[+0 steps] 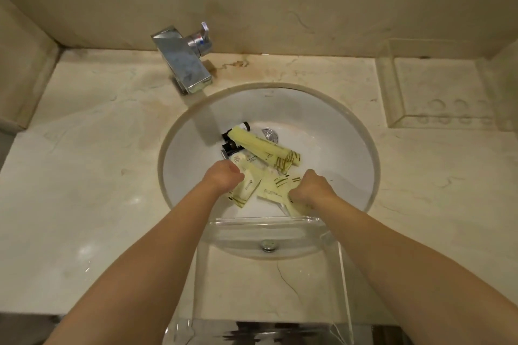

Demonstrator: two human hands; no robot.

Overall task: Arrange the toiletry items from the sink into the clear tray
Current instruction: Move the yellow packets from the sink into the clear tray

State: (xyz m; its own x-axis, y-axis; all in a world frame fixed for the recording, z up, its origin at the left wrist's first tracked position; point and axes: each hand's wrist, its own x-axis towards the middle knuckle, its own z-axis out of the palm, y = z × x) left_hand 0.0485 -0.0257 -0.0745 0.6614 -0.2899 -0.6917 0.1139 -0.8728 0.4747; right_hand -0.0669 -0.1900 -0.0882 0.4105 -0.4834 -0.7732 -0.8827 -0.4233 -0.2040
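Observation:
Several pale yellow toiletry packets point(273, 189) and small bottles with black caps point(234, 145) lie in the white round sink point(336, 134). A long yellow packet point(263, 147) rests across the bottles near the drain. My left hand point(224, 178) is closed on a yellow packet point(246, 187) at the sink's left middle. My right hand point(312, 190) grips another yellow packet point(298, 209) just above the far edge of the clear tray point(343, 283). The tray straddles the sink's near rim and holds nothing that I can see.
A chrome tap point(183, 64) stands behind the sink at the left. A second clear acrylic tray point(392, 92) sits at the back right of the marble counter point(98, 162). The counter's front edge runs along the bottom of the view.

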